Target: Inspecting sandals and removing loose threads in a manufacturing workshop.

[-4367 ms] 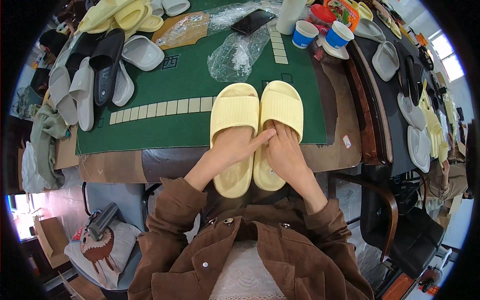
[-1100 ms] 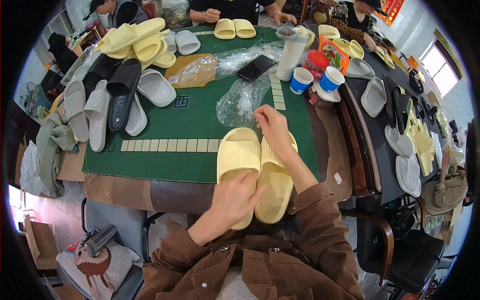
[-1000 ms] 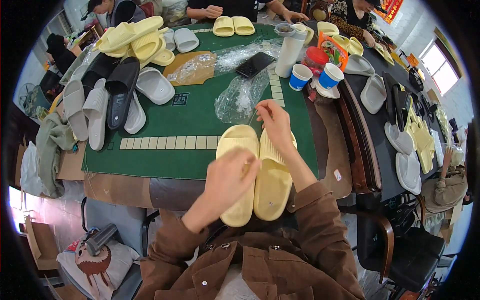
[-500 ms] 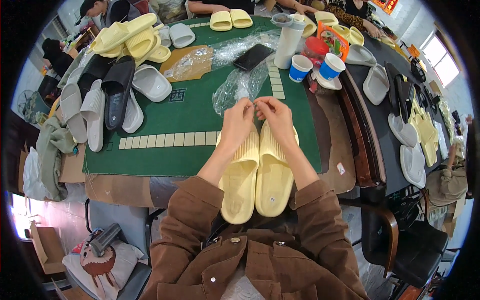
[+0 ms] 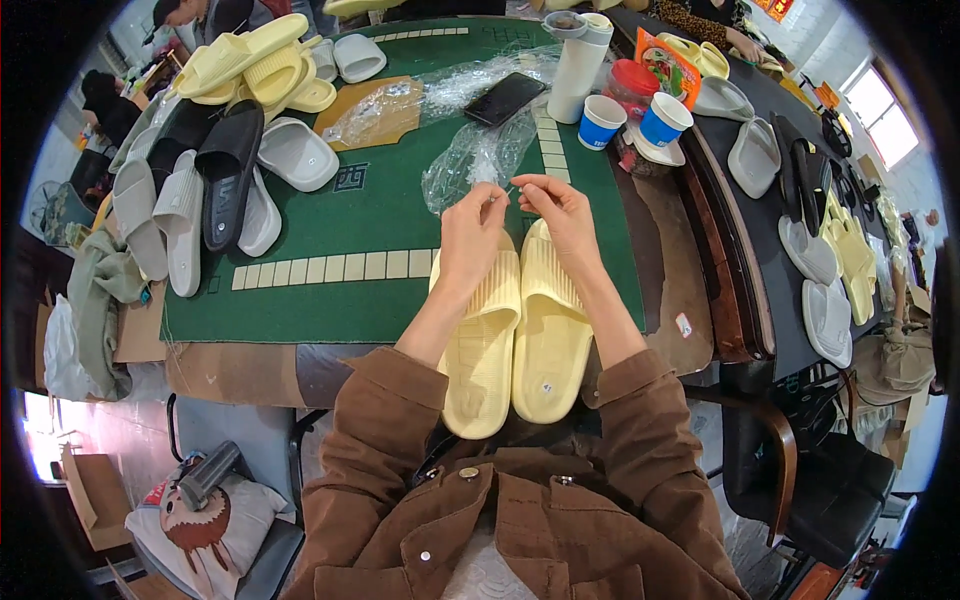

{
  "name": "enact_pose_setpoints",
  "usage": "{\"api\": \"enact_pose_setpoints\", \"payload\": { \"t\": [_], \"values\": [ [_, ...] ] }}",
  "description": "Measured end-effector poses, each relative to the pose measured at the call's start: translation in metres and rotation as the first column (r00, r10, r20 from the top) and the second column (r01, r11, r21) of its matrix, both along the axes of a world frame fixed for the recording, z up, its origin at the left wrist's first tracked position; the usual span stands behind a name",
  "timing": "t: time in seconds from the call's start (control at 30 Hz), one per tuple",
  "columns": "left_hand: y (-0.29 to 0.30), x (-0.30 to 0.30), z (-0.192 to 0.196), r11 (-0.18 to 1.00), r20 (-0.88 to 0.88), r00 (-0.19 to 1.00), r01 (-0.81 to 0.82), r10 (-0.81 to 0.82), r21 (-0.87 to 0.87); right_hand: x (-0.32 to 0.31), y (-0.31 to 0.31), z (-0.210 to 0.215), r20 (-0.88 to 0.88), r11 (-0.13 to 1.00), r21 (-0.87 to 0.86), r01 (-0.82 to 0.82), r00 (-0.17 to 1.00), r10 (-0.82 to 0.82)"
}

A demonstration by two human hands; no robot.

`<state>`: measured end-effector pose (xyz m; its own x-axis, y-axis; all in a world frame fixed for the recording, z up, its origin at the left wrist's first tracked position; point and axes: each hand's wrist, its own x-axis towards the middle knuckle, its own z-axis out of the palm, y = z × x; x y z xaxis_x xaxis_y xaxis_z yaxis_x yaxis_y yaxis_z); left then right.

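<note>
A pair of pale yellow slide slippers lies side by side at the table's front edge: the left slipper (image 5: 478, 370) and the right slipper (image 5: 550, 350), heels toward me. Above their toe ends my left hand (image 5: 472, 232) and my right hand (image 5: 562, 225) face each other, a small gap between the fingertips. Both hands have thumb and fingers pinched together. Whatever they hold, if anything, is too small to make out. Crumpled clear plastic wrap (image 5: 480, 165) lies just beyond my fingers on the green mat (image 5: 330, 220).
Grey and black slippers (image 5: 230, 175) and stacked yellow ones (image 5: 255, 68) crowd the left side. Toward the back right stand a white bottle (image 5: 578, 75), paper cups (image 5: 600, 122) and a red-lidded jar (image 5: 632, 85); a phone (image 5: 507, 98) lies nearby. More slippers (image 5: 752, 158) cover the right-hand table.
My view has shifted slightly. My hands stay pinched above the slippers, the fingertips a little differently placed. The yellow pair at the far edge has been lifted away from its spot.
</note>
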<state>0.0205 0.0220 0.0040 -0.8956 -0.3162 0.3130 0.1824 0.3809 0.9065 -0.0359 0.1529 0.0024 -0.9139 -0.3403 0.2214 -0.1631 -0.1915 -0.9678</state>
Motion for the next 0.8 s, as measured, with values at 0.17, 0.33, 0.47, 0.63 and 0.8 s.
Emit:
{"api": "enact_pose_setpoints", "payload": {
  "t": [0.17,0.33,0.47,0.63,0.8],
  "values": [
    [0.0016,0.0022,0.0027,1.0,0.021,0.999,0.03,-0.03,0.006,-0.0008,-0.0007,-0.0012,-0.069,0.997,0.051,0.061,0.996,-0.057],
    [0.0024,0.0014,0.0016,0.999,-0.011,0.999,0.04,-0.04,-0.012,-0.0025,-0.0016,-0.0061,-0.119,0.993,0.06,0.098,0.989,-0.09],
    [0.0026,0.0018,0.0023,0.999,-0.007,0.999,0.049,-0.049,-0.015,-0.003,-0.0013,-0.0052,-0.119,0.989,0.098,0.108,0.988,-0.096],
    [0.0021,0.0029,0.003,0.998,0.01,0.999,0.04,-0.04,-0.043,-0.0019,-0.0012,-0.0039,-0.104,0.991,0.112,0.078,0.992,-0.066],
    [0.0032,0.0015,0.0025,1.0,-0.017,1.0,0.014,-0.015,-0.007,-0.0015,-0.0012,-0.0021,-0.051,0.996,0.087,0.024,0.998,-0.019]
  ]
}}
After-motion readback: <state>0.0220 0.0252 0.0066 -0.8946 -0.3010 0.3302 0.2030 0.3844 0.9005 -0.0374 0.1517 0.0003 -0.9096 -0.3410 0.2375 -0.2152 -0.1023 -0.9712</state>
